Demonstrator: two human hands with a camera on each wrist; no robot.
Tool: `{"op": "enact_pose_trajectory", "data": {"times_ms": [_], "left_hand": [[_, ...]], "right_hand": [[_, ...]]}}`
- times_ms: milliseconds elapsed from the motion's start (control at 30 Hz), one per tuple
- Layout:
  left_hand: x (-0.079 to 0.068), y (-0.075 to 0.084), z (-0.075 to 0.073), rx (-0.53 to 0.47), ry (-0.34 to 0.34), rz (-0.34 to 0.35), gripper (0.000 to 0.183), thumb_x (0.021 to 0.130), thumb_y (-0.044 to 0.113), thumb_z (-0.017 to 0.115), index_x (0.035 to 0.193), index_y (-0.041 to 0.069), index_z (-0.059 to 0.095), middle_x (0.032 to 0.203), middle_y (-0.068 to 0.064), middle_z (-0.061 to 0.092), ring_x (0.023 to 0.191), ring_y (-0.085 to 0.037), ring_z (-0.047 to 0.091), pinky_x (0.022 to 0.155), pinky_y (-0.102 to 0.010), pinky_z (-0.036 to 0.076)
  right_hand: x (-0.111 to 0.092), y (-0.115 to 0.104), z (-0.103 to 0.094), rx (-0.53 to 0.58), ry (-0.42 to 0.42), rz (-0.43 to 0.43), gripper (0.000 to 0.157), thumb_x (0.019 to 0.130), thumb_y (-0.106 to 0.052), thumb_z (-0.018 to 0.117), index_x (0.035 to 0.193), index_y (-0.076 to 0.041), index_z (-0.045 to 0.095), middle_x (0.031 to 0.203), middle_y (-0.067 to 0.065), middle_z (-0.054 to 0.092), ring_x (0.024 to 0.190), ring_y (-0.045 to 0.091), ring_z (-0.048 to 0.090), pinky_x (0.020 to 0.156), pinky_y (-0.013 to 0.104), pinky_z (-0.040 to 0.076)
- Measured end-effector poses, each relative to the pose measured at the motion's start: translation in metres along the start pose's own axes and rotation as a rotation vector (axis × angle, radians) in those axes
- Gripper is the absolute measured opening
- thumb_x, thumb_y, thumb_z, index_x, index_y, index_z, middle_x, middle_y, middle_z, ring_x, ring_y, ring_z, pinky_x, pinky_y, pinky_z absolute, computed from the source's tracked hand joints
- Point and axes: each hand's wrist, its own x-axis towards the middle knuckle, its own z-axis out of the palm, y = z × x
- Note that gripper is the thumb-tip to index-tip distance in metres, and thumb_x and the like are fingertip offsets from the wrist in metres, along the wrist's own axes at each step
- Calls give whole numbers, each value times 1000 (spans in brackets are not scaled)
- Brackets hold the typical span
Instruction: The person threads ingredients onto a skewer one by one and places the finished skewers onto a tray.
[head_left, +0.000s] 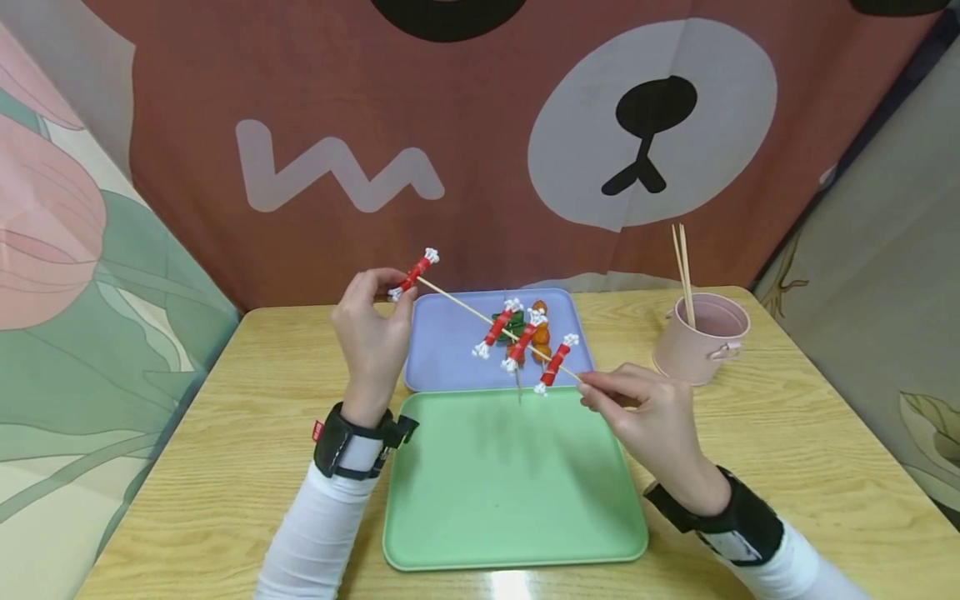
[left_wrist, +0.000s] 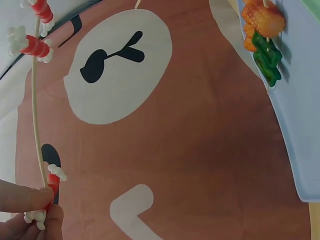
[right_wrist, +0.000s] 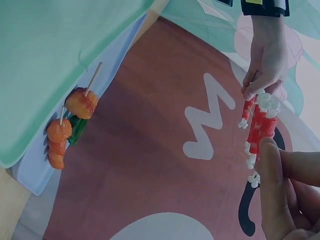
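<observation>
In the head view, my left hand [head_left: 371, 333] pinches a red roll [head_left: 413, 275] with white knobbly ends. One end of a thin wooden skewer [head_left: 465, 307] meets that roll's middle. Thumb and fingertips of my right hand [head_left: 648, 417] pinch the skewer's other end. Several more such rolls, one of them a red roll [head_left: 556, 364] nearest my right fingers, sit crosswise along the skewer, which slants above two trays. The left wrist view shows my left fingers [left_wrist: 25, 196] around the end roll [left_wrist: 53, 181]. In the right wrist view, my right fingers [right_wrist: 275, 185] partly cover the rolls [right_wrist: 256, 132].
A lavender tray [head_left: 450, 358] at the back carries skewered orange pieces [head_left: 541, 337] and a green piece [left_wrist: 267, 57]. The green tray [head_left: 510, 500] lies in front of it. At the back right stands a pink bucket [head_left: 693, 350] with bare sticks [head_left: 684, 275]. Behind hangs a brown printed cloth [head_left: 480, 167].
</observation>
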Motion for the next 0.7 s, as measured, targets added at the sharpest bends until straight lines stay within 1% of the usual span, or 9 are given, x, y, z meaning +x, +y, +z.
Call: {"op": "enact_pose_trajectory", "data": {"times_ms": [400,467,633,700], "left_hand": [[-3,0,-1,-25,-34,-33,16,78,7,76,91,-1,69,85,-12,69,74,-20,65,68,-31,55],[-5,0,1,-44,-45,-39,17,78,7,77,91,0,69,85,-12,70,74,-20,64,69,-32,55],[-13,5,10,-110,-99,-31,16,78,7,76,91,0,69,85,-10,70,74,-20,64,70,-32,55],[-15,6,13,-114,-113,-26,15,78,7,76,90,0,69,84,-10,70,73,-20,64,69,-31,55]], "right_hand": [[-1,3,1,-43,7,-9,20,68,7,80,86,0,76,69,2,70,62,4,66,59,9,51],[-1,3,2,-26,5,-1,20,68,7,79,87,0,76,69,2,70,63,3,66,59,10,51],[-2,1,5,37,-8,-2,19,70,6,79,87,1,76,69,2,70,61,3,66,58,12,52],[-2,0,6,39,-8,-10,18,70,5,79,87,0,76,68,2,70,60,4,66,57,12,52]]}}
